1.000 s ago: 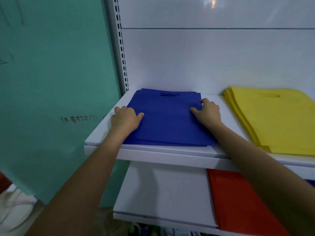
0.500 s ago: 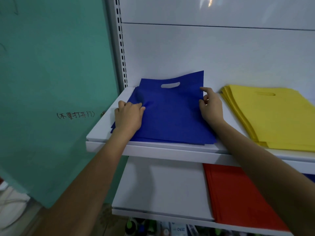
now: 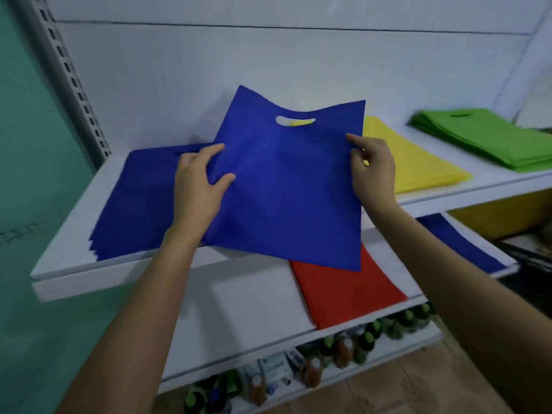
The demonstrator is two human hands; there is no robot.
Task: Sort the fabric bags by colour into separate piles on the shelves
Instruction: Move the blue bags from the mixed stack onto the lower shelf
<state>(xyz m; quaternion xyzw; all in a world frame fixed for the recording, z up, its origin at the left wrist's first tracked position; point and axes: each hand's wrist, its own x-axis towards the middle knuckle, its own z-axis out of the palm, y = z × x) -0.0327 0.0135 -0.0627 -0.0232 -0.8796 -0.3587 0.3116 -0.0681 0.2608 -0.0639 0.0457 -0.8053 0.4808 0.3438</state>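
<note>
At the far left stands a teal wall (image 3: 30, 144), and next to it the slotted upright (image 3: 68, 79) of the white shelving. On the left end of the upper shelf (image 3: 74, 273) lies the blue pile (image 3: 140, 198), its layers fanned out a little at the front corner, close to the shelf's lip. Just right of that pile, the left hand (image 3: 197, 186) pinches the left edge of a single blue bag (image 3: 286, 189), thumb on the front face and fingers curled over the edge. The bag is held up off the shelf, tilted, handle slot uppermost, between the blue pile and the yellow pile (image 3: 418, 156). Its bottom corner dangles in front of the red pile (image 3: 343, 288) on the lower shelf (image 3: 239, 309). The right hand (image 3: 373, 174) pinches the bag's right edge, forefinger on the front, the rest tucked behind. Farther right lies the green pile (image 3: 484, 138), and a strip of blue fabric (image 3: 466, 249) shows at the lower shelf's right end. Bottles (image 3: 328, 354) crowd the bottom level.

By my judgement the bag belongs on the blue pile, so it has to travel left. Trouble could come several ways. The cloth is limp and held only at two edges, so it may sag or fold coming down and land crooked. Its trailing corner may sweep the yellow pile and drag the top sheet askew. A sliding landing could push the fanned blue layers over the lip
</note>
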